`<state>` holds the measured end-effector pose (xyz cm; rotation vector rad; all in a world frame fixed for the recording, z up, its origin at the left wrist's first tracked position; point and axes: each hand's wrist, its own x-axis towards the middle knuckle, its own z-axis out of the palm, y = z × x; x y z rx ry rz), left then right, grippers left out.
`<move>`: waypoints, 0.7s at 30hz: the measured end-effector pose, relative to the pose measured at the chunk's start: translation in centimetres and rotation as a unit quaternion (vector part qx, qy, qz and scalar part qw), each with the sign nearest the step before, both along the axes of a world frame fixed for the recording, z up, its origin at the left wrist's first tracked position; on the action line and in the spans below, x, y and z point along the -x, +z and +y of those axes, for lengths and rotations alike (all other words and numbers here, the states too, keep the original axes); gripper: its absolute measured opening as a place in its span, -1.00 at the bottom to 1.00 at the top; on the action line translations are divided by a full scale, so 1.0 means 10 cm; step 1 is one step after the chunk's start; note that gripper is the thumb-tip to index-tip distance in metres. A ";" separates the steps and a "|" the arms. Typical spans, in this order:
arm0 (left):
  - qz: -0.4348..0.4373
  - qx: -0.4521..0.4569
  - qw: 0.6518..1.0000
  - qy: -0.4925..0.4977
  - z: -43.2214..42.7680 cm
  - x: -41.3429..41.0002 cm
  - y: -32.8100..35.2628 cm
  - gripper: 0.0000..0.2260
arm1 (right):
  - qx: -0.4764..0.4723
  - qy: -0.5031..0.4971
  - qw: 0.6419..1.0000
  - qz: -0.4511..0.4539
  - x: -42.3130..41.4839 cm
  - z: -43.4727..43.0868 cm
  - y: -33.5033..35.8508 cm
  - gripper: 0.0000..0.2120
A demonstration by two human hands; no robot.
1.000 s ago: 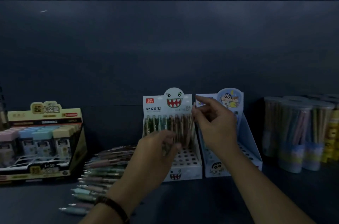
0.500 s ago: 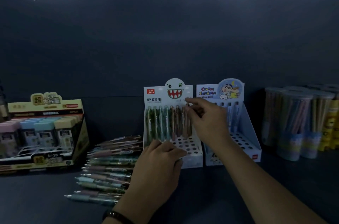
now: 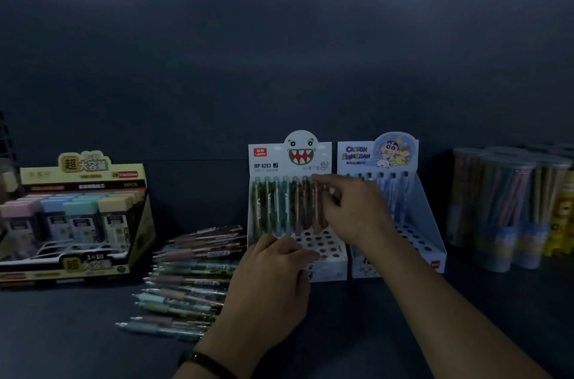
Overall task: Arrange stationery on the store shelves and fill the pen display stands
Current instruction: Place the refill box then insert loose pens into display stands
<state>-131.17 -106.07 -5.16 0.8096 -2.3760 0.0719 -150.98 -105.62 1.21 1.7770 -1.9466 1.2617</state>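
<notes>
A white pen display stand [image 3: 337,267] with a monster face card stands mid-shelf, a row of pens [image 3: 276,207] upright along its back. My right hand [image 3: 351,211] reaches over it and pinches the top of a pen [image 3: 316,201] at the right end of that row. The front of the stand is held by my left hand [image 3: 273,279], fingers bent over its hole plate. Loose pens [image 3: 192,279] lie in a pile on the shelf to the left. A blue cartoon pen stand [image 3: 431,229] sits just to the right, holding a few pens at the back.
A yellow display box [image 3: 77,217] of pastel boxed items stands at the far left. Clear tubs of pencils [image 3: 503,211] fill the right end. The dark shelf back wall [image 3: 279,68] rises behind everything, and the dark shelf surface [image 3: 357,332] runs along the front.
My left hand has dropped from in front of the pens onto the stand's front. My right hand has moved down and left to the pen row's right end.
</notes>
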 end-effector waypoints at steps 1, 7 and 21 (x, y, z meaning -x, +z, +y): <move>0.001 0.002 1.000 -0.002 -0.01 0.00 0.00 -0.67 | -0.008 -0.003 1.000 -0.001 0.00 0.01 0.00 -0.57; 0.021 0.002 1.000 -0.011 -0.03 -0.02 0.00 -0.66 | -0.029 0.003 1.000 0.006 0.01 0.04 -0.03 -0.50; -0.003 0.017 0.990 0.137 -0.47 -1.50 0.45 -0.86 | -0.012 0.183 0.983 0.005 -0.38 0.17 -0.13 -0.78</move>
